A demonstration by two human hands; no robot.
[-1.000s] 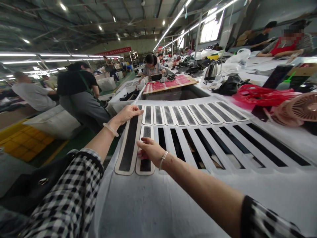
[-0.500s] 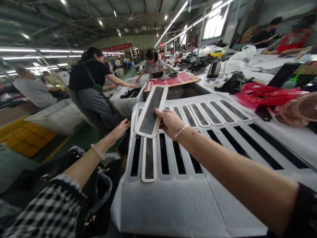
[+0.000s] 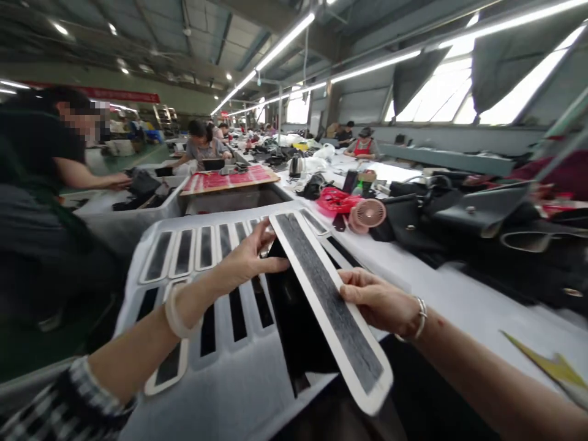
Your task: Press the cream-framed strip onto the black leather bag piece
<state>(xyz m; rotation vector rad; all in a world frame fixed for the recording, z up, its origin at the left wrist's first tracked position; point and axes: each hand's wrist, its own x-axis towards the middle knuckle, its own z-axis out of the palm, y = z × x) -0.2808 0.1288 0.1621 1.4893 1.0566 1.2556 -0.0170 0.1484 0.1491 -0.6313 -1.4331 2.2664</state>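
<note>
A long strip (image 3: 328, 306), dark grey with a pale border and rounded corners, is held slantwise above the table. My right hand (image 3: 381, 300) pinches its right edge, thumb on top and fingers beneath. At the strip's upper left, my left hand (image 3: 255, 254) is curled with thumb and fingertips at the edge. Behind the strip hangs or lies a glossy black piece (image 3: 301, 324), partly hidden; what supports it is unclear. Similar bordered strips (image 3: 184, 251) lie in a row on the white-covered table (image 3: 215, 386), with narrow black strips (image 3: 237, 318) in front of them.
A pink fan (image 3: 367, 214) and red plastic bag (image 3: 337, 201) stand beyond my right hand. Black bags (image 3: 413, 214) are piled at right. A co-worker (image 3: 41, 159) leans over a white bin (image 3: 156, 205) at left. A yellow piece (image 3: 546, 361) lies at lower right.
The view has turned right. The strip has come nearer and tilted the other way in my right hand. My left hand, empty before, has moved to its upper edge.
</note>
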